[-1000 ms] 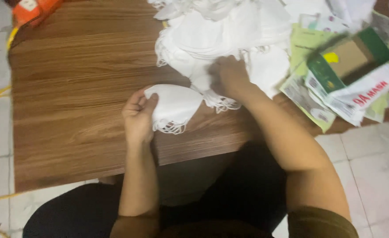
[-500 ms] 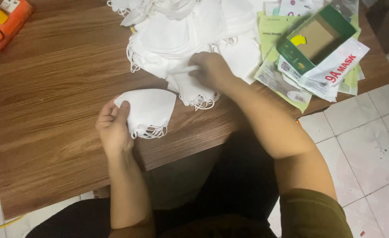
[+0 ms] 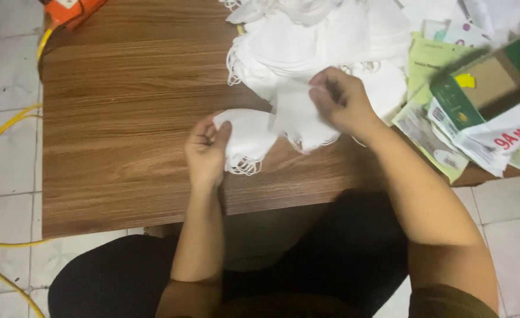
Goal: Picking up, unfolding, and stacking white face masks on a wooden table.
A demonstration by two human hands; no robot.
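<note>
Top edge cuts off the white mask pile (image 3: 325,41); its far extent is out of view. Orange object (image 3: 71,9) at far left is mostly out of frame, kind can't be told. Green box (image 3: 489,82) at far right is motion-blurred, contents unreadable, and its right side runs off the edge. Paper packets (image 3: 442,135) under it are partly covered by the box. The mask (image 3: 298,115) in the right hand (image 3: 342,103) is blurred, so its edges merge with the pile behind. Left hand (image 3: 207,147) covers the left end of the folded mask stack (image 3: 248,138); count can't be told. Yellow cable (image 3: 1,126) exits at the left and bottom edges. Table (image 3: 124,118) far edge is cut off.
</note>
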